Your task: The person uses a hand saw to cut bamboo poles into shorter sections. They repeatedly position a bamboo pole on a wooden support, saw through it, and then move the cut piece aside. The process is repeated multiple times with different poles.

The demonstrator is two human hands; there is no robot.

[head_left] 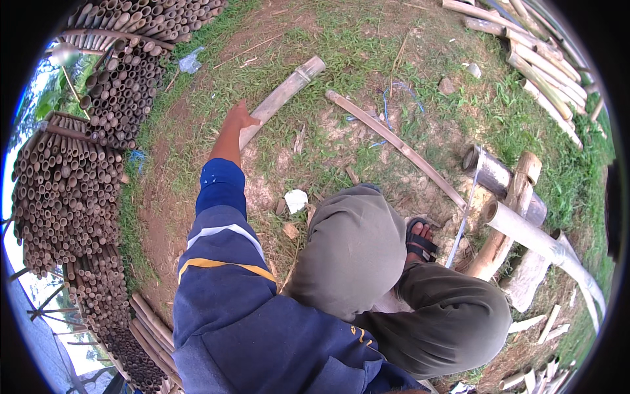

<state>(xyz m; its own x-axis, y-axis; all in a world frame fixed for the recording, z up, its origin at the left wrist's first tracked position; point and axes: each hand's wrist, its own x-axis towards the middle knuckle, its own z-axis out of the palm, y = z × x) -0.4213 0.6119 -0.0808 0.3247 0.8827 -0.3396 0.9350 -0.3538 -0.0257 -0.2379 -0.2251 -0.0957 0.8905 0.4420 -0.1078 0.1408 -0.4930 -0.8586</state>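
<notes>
My left arm stretches forward, and my left hand point(240, 119) is at the near part of a pale bamboo length point(283, 94) over the grass. Its thumb lies across the bamboo, and the fingers look closed against its left side, partly hidden. The bamboo's far end points up and to the right. To its right, a long narrow bamboo piece point(401, 146) lies slantwise on the ground. A thin, straight metal blade point(463, 213) stands by that piece's near end, close to my sandalled foot point(420, 238). My right hand does not show.
Thick bamboo pieces point(525, 230) and a short log point(502, 240) lie crossed at the right. Stacked bamboo point(62, 190) rises along the left side. More poles point(545, 62) lie at the far right. A white scrap point(296, 200) sits before my knee, and blue string point(386, 108) lies in the grass.
</notes>
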